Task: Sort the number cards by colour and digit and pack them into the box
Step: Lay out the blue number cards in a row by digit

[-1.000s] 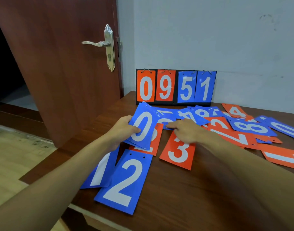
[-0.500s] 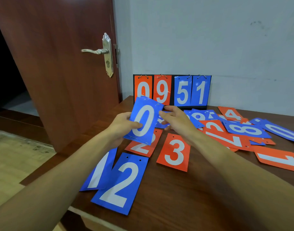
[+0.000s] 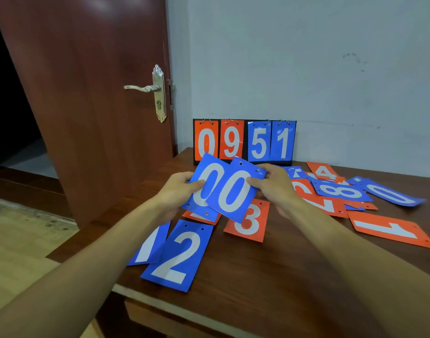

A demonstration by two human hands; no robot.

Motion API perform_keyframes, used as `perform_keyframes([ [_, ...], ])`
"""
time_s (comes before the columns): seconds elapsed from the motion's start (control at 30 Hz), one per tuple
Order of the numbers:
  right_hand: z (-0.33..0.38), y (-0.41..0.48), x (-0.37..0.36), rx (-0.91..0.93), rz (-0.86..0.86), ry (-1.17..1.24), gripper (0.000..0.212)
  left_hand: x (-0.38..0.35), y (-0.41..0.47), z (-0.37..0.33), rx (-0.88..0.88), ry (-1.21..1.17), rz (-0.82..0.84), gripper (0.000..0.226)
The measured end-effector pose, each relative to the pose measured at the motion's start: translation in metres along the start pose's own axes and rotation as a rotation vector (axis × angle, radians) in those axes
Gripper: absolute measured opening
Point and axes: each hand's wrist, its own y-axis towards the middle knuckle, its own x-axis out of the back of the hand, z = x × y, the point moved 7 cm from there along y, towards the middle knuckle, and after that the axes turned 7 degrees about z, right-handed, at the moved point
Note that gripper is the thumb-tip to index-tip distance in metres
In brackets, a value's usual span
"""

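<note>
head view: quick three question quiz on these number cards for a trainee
1. True or false: the left hand holds the rear blue 0 card, and the right hand holds the front blue 0 card.
2. Which orange digit lies on the table just below the held cards? A) 3 B) 6 C) 5
3. Fill in: the flip scoreboard by the wall reads ____.

Key: 1 true. 2 A, the orange 3 card. 3 0951.
</note>
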Motion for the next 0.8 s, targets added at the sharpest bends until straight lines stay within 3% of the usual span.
perform_keyframes([
  [0.1,-0.006,0.003,0.001,-0.077,-0.011,0.050,0.008,0.018,-0.002,0.008,0.041,0.024,-0.064,0.013],
  [0.27,-0.007,0.010,-0.020,-0.127,0.027,0.130,0.010,0.064,-0.007,0.020,0.073,0.051,-0.174,0.016],
  [0.53,0.015,0.002,-0.107,-0.118,0.314,0.221,0.015,0.122,-0.040,0.042,0.061,-0.018,-0.279,0.012],
  [0.7,0.026,-0.014,-0.135,-0.125,0.393,0.239,0.007,0.121,-0.059,0.055,0.043,-0.302,-0.455,0.018],
  [0.8,0.027,-0.021,-0.134,-0.164,0.373,0.286,0.012,0.105,-0.063,0.057,0.032,-0.482,-0.480,0.009],
])
